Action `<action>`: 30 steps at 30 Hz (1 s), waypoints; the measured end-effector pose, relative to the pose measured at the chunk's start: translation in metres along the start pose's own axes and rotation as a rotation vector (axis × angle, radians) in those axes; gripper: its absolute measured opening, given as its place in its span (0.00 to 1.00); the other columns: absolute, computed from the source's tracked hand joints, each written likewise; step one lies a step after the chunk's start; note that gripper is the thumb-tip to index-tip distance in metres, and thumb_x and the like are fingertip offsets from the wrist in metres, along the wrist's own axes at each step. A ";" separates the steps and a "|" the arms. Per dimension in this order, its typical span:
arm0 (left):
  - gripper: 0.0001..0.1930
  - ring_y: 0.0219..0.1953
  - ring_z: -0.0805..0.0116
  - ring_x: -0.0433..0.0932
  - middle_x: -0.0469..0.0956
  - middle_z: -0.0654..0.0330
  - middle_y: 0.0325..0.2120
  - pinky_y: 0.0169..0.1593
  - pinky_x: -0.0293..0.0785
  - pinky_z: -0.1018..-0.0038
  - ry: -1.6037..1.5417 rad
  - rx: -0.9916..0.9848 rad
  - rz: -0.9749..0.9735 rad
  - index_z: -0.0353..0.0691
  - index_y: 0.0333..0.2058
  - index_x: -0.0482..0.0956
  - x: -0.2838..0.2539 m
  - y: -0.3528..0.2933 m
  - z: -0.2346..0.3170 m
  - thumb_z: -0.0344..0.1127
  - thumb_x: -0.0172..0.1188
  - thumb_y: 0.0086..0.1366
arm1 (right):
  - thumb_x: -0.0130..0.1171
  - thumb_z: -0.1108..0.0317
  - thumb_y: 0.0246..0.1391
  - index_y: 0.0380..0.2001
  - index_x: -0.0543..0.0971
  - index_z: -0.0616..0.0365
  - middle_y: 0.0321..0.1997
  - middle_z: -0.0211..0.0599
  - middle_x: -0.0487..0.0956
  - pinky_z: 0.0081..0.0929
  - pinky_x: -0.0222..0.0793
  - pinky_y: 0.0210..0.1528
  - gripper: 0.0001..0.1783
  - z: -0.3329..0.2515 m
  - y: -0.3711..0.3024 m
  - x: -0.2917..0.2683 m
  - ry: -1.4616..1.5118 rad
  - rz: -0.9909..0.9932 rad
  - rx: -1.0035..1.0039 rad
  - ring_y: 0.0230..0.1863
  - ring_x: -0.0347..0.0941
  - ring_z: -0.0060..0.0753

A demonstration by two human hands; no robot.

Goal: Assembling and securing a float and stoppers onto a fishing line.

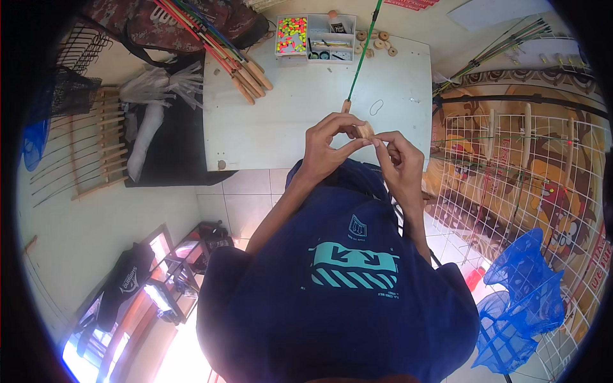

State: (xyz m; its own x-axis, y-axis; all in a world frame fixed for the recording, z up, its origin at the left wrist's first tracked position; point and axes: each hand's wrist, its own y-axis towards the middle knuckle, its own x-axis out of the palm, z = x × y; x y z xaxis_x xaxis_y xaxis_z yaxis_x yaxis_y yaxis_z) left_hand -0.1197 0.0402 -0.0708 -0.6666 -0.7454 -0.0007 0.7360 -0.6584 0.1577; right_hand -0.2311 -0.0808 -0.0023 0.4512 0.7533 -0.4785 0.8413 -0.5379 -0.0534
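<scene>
A small tan spool point(364, 130) is held up over the near edge of the white table. The thumb and fingers of my left hand point(325, 142) close round it from the left. My right hand point(399, 156) pinches at its right side with thumb and forefinger; anything thin between those fingertips is too small to make out. Just beyond my left hand lies a green fishing rod point(363, 64) with a wooden handle point(347, 106), pointing away from me. The handle's near end is hidden behind my hand. A thin loop of string point(377, 106) rests to its right.
On the white table point(274, 127), a compartment box point(313, 39) of bright floats and small tools stands at the back, beside several round tan spools point(380, 45). Wooden-handled rods point(246, 76) lie left. Blue nets point(523, 287) hang by a white wire grid point(511, 153) on the right.
</scene>
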 end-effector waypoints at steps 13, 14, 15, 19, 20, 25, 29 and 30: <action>0.17 0.35 0.71 0.80 0.77 0.58 0.40 0.43 0.77 0.75 -0.258 0.010 0.007 0.30 0.43 0.78 -0.004 0.000 0.001 0.21 0.68 0.53 | 0.56 0.72 0.60 0.32 0.77 0.64 0.15 0.19 0.63 0.16 0.44 0.19 0.05 0.013 -0.006 0.002 0.284 -0.116 0.117 0.18 0.51 0.08; 0.17 0.35 0.71 0.80 0.77 0.58 0.40 0.43 0.77 0.75 -0.258 0.011 0.007 0.30 0.43 0.78 -0.004 0.000 0.002 0.21 0.68 0.53 | 0.56 0.72 0.60 0.32 0.77 0.64 0.15 0.19 0.63 0.16 0.44 0.19 0.05 0.013 -0.006 0.003 0.284 -0.115 0.116 0.18 0.51 0.08; 0.17 0.36 0.71 0.79 0.77 0.58 0.41 0.44 0.77 0.74 -0.310 0.009 -0.020 0.30 0.43 0.78 -0.005 0.000 0.003 0.20 0.68 0.53 | 0.55 0.72 0.60 0.32 0.77 0.63 0.17 0.19 0.65 0.15 0.46 0.21 0.06 0.013 -0.007 0.004 0.347 -0.169 0.136 0.20 0.53 0.08; 0.18 0.38 0.70 0.79 0.76 0.58 0.41 0.45 0.77 0.74 -0.412 -0.047 -0.074 0.30 0.45 0.77 -0.008 0.002 0.011 0.20 0.67 0.54 | 0.53 0.71 0.61 0.33 0.77 0.63 0.25 0.22 0.71 0.13 0.54 0.28 0.07 0.018 -0.004 0.007 0.537 -0.358 0.259 0.26 0.59 0.08; 0.18 0.38 0.70 0.79 0.76 0.58 0.41 0.45 0.77 0.74 -0.412 -0.045 -0.076 0.30 0.45 0.77 -0.009 0.001 0.013 0.20 0.67 0.54 | 0.53 0.71 0.61 0.33 0.77 0.63 0.25 0.22 0.71 0.13 0.54 0.28 0.07 0.019 -0.001 0.006 0.536 -0.356 0.258 0.26 0.59 0.08; 0.19 0.45 0.67 0.78 0.78 0.53 0.43 0.50 0.74 0.72 -0.241 -0.130 -0.213 0.32 0.47 0.79 -0.018 -0.001 0.035 0.21 0.66 0.55 | 0.53 0.68 0.62 0.32 0.76 0.61 0.26 0.19 0.70 0.13 0.53 0.28 0.08 0.041 0.013 -0.003 0.443 -0.490 0.198 0.26 0.58 0.09; 0.20 0.45 0.67 0.78 0.80 0.54 0.41 0.50 0.74 0.72 -0.040 -0.072 -0.221 0.35 0.47 0.81 -0.022 -0.003 0.042 0.23 0.68 0.53 | 0.54 0.67 0.62 0.32 0.76 0.61 0.24 0.17 0.68 0.12 0.48 0.23 0.08 0.048 0.034 -0.011 0.381 -0.479 0.065 0.23 0.54 0.07; 0.20 0.45 0.68 0.78 0.80 0.55 0.41 0.50 0.74 0.73 -0.020 -0.074 -0.233 0.37 0.47 0.81 -0.023 -0.004 0.043 0.23 0.68 0.53 | 0.54 0.68 0.62 0.32 0.76 0.62 0.23 0.16 0.68 0.14 0.48 0.22 0.08 0.044 0.037 -0.015 0.346 -0.471 0.053 0.23 0.54 0.07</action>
State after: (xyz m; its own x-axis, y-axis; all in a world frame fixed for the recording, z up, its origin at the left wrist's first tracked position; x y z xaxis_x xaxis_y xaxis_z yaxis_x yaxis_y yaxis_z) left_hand -0.1123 0.0638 -0.0288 -0.8212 -0.5706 -0.0089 0.5680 -0.8188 0.0828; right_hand -0.2196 -0.1285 -0.0355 0.1108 0.9907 -0.0787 0.9628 -0.1266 -0.2386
